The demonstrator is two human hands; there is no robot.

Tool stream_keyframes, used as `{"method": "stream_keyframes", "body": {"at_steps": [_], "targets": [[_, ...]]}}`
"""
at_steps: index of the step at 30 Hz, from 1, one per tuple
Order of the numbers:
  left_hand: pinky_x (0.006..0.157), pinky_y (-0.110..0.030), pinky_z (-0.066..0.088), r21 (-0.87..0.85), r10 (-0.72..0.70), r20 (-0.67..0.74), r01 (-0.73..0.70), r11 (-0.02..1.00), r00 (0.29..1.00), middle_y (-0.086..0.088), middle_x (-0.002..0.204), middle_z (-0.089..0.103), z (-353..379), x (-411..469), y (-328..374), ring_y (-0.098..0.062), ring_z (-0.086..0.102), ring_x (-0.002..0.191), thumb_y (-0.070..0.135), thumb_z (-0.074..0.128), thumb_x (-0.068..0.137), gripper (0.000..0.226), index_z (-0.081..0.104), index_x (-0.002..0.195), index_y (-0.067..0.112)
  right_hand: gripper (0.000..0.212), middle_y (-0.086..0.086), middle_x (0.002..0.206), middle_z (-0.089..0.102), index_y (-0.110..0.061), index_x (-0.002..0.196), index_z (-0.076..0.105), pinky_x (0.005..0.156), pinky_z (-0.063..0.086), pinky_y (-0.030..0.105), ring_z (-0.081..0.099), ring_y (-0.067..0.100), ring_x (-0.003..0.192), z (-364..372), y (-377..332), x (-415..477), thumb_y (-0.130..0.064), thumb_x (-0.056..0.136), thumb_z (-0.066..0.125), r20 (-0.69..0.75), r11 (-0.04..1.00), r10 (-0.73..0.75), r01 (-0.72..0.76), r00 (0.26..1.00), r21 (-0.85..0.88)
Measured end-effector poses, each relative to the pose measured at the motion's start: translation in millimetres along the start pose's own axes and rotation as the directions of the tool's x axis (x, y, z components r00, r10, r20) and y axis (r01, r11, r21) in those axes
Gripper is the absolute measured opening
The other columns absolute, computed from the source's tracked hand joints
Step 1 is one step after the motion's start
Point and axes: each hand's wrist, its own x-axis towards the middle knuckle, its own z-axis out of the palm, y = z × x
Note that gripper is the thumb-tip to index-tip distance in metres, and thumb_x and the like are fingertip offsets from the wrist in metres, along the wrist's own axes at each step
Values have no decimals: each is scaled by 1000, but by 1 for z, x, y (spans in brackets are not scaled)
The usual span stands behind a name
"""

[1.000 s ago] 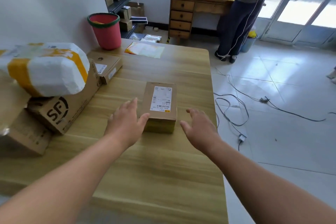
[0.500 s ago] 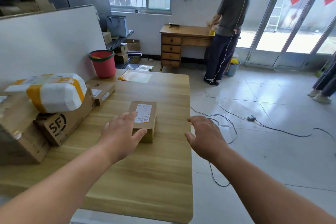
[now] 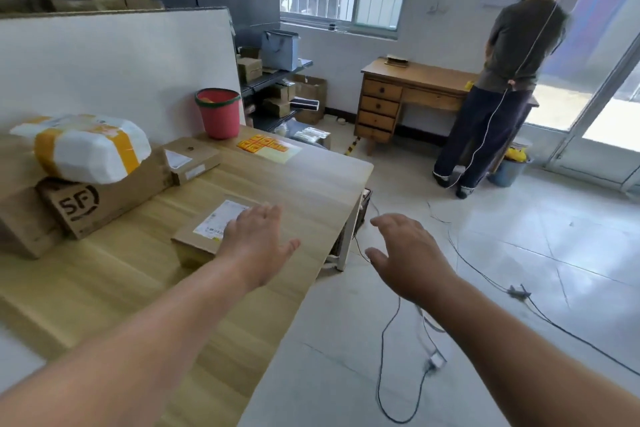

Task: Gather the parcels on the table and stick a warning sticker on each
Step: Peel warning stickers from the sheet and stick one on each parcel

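Your left hand (image 3: 254,246) is open, fingers straight and spread, over the right-hand part of the small brown parcel (image 3: 201,239); whether it touches the cardboard cannot be told. Your right hand (image 3: 403,253) is open too, fingers relaxed, holding nothing. It hangs past the right edge of the surface (image 3: 304,191), over the floor.

The small parcel lies label up, alone, with bare wood on all sides of it and a clear strip between it and the right edge. The other parcels crowd the left side against the white board (image 3: 121,62): an SF box (image 3: 104,201) with a white-and-yellow bag (image 3: 86,152) on top, a larger carton (image 3: 20,218) at the near left, and a flat box (image 3: 194,156) just behind the SF box. The sticker sheet (image 3: 268,146) lies near the far edge, beside the red bucket (image 3: 219,113).

Off the right edge, cables (image 3: 384,340) loop across the floor below your right hand. Another person (image 3: 512,80) stands at a desk (image 3: 415,80), well apart.
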Motion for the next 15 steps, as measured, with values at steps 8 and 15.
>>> {"method": "stream_keyframes", "body": {"at_steps": [8,15], "targets": [[115,-40,17,100,-204,-13,205,974,979,-5,158,16,9,40,-8,-25,16,144,56,39,93,72,13,151,21,55,-1,151,35,-24,144,36,115,22,32,28,20,139,23,12,78,-43,94,50,93,985,-171,169,981,26],[114,-41,17,0,-365,-21,365,931,931,-6,158,17,28,108,-53,-26,17,143,54,40,94,73,12,151,18,57,-2,155,28,-27,147,31,115,21,33,23,19,142,53,-24,183,-47,96,46,213,937,-344,349,915,13]]}}
